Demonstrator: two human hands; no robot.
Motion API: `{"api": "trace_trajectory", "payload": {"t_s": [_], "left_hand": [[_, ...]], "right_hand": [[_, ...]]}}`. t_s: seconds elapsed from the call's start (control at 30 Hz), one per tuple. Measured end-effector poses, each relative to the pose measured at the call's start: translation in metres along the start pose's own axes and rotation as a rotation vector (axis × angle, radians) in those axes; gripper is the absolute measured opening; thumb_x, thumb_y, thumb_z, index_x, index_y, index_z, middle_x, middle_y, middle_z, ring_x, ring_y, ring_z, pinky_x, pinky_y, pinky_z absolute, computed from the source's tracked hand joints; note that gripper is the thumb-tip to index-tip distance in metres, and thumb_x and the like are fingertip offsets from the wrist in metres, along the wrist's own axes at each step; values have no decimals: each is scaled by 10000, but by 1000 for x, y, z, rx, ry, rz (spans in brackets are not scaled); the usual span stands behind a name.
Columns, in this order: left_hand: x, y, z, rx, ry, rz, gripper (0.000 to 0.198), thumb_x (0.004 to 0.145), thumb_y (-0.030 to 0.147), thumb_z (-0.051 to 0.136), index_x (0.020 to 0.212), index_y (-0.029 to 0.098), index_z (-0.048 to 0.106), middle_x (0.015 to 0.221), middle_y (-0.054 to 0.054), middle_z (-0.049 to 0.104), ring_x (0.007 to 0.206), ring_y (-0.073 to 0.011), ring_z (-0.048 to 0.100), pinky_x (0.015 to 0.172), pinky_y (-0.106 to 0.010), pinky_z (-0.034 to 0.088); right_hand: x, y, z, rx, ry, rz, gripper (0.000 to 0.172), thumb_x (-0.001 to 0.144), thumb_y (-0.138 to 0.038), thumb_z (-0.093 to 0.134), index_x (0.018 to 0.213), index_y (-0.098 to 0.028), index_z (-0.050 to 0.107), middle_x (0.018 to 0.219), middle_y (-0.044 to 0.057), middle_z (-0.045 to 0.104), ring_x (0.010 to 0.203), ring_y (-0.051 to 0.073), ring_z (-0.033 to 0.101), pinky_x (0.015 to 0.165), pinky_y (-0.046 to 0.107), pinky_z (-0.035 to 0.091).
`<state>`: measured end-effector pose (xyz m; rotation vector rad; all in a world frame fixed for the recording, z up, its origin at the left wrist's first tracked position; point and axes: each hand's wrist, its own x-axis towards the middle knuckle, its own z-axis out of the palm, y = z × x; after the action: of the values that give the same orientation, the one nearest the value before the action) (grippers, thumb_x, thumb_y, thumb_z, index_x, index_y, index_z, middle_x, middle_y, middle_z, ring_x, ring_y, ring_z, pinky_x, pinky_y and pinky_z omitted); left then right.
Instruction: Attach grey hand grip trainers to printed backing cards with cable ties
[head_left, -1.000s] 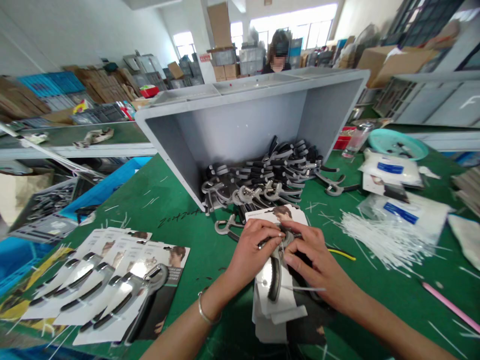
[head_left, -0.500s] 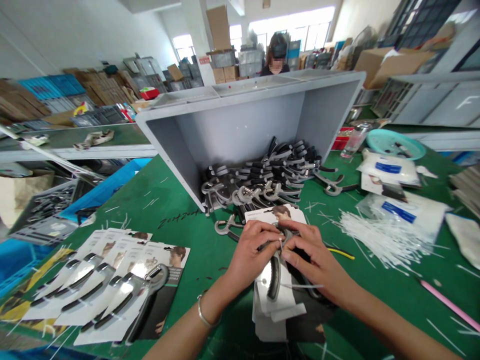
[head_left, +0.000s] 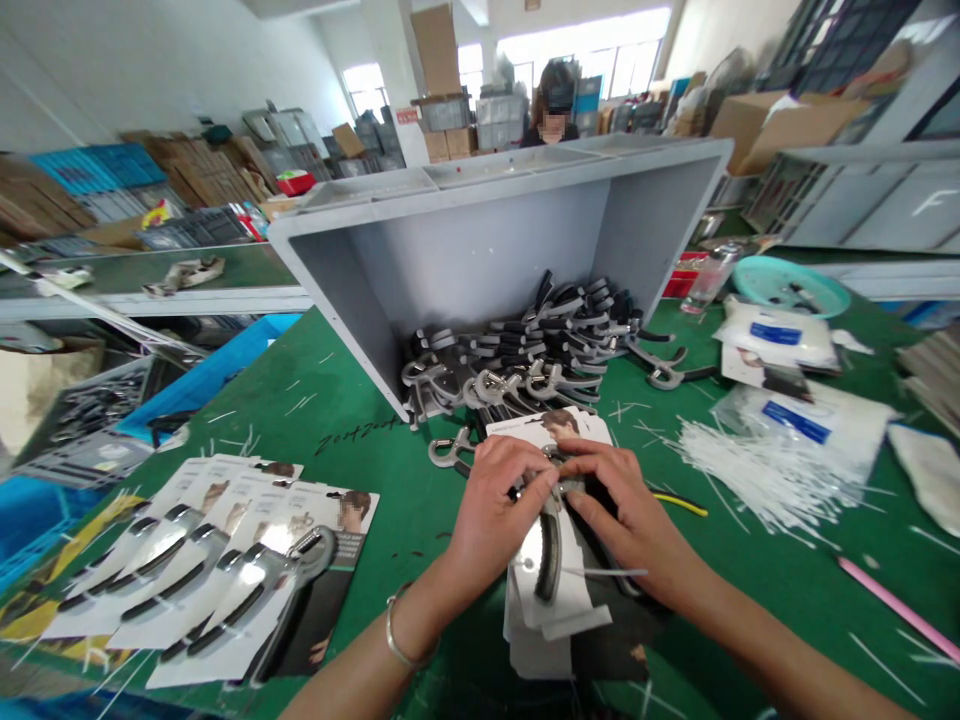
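The left hand [head_left: 499,500] and right hand [head_left: 626,510] meet, equally near, over the hand exerciser's [head_left: 550,568] top end. It lies lengthwise on the card [head_left: 592,430], handles nearward; whether either hand grips it, I cannot tell.

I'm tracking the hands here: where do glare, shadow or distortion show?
Head view: rear windows blown out white; head view: glare on the carded grips at left and the grip below the left hand; head view: grey bin's left inner wall shaded; head view: stretching toward the side edges.
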<state>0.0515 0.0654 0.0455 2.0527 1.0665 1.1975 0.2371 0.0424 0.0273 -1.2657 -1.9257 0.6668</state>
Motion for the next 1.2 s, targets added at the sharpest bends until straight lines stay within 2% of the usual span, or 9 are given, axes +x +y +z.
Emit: {"api": "trace_trajectory", "payload": {"t_s": [0.1, 0.27, 0.43, 0.57, 0.67, 0.77, 0.97, 1.1, 1.2], "left_hand": [[-15, 14, 10, 131, -4, 124, 79, 924, 162, 564, 869, 181, 617, 888, -45, 661, 913, -204, 570, 898, -401, 394], [-45, 25, 21, 252, -191, 237, 133, 914, 110, 481, 876, 156, 599, 915, -86, 651, 884, -222, 546, 864, -429, 389], [-42, 19, 18, 95, -22, 106, 77, 932, 156, 542, 870, 180, 580, 880, -48, 655, 884, -195, 571, 858, -386, 419], [-48, 21, 22, 291, -210, 261, 133, 946, 126, 486, 905, 165, 606, 916, -70, 664, 897, -221, 565, 875, -423, 422], [-61, 27, 13, 351, -172, 152, 163, 931, 225, 569, 1077, 154, 583, 1089, -118, 638, 1058, -266, 545, 964, -465, 410], [-73, 27, -4, 405, -66, -26, 465, 820, 416, 722, 1146, 142, 535, 1139, -155, 594, 1079, -317, 529, 937, -510, 432], [-80, 21, -15, 321, -143, -193, 79, 867, 179, 622, 911, 179, 557, 907, -62, 594, 893, -236, 553, 832, -414, 468], [-81, 18, -20, 177, -224, -197, 85, 924, 210, 592, 1000, 181, 618, 972, -69, 613, 949, -217, 567, 856, -367, 477], [-85, 10, -28, 96, -244, -189, 189, 973, 171, 510, 1105, 205, 643, 1041, -71, 617, 1002, -185, 579, 901, -326, 473]], "right_hand": [[0, 2, 4, -9, 53, 4, 192, 960, -195, 529, 1136, -261, 567, 1359, 60, 529, 1302, 247, 404, 1086, 466, 319], [1, 1, 6, -2, 54, -4, 206, 941, -161, 527, 1120, -253, 571, 1319, 62, 559, 1274, 250, 435, 1071, 465, 330], [1, 1, 9, -19, 82, -4, 164, 946, -179, 530, 1084, -248, 582, 1334, 62, 555, 1284, 250, 432, 1072, 473, 322], [3, -2, 7, -24, 72, 1, 122, 945, -185, 527, 1030, -236, 600, 1320, 75, 567, 1280, 261, 446, 1058, 492, 336], [-2, -5, -7, -24, 15, -21, 136, 971, -207, 497, 1017, -242, 621, 1295, 70, 590, 1266, 258, 466, 1050, 486, 355], [-18, -8, -29, -41, -169, -118, 220, 997, -187, 440, 1077, -265, 630, 1186, 63, 643, 1153, 242, 532, 985, 452, 407], [-41, -26, -46, -95, -489, -203, 279, 974, -207, 528, 1236, -297, 561, 1133, 46, 644, 1069, 239, 533, 942, 421, 431], [-33, -36, -33, -88, -402, -75, 90, 969, -289, 568, 1016, -249, 633, 960, 38, 657, 934, 230, 568, 808, 371, 474], [-25, -37, -24, -77, -274, -50, 125, 978, -282, 556, 935, -242, 666, 871, 30, 663, 855, 217, 589, 757, 351, 478]]}}
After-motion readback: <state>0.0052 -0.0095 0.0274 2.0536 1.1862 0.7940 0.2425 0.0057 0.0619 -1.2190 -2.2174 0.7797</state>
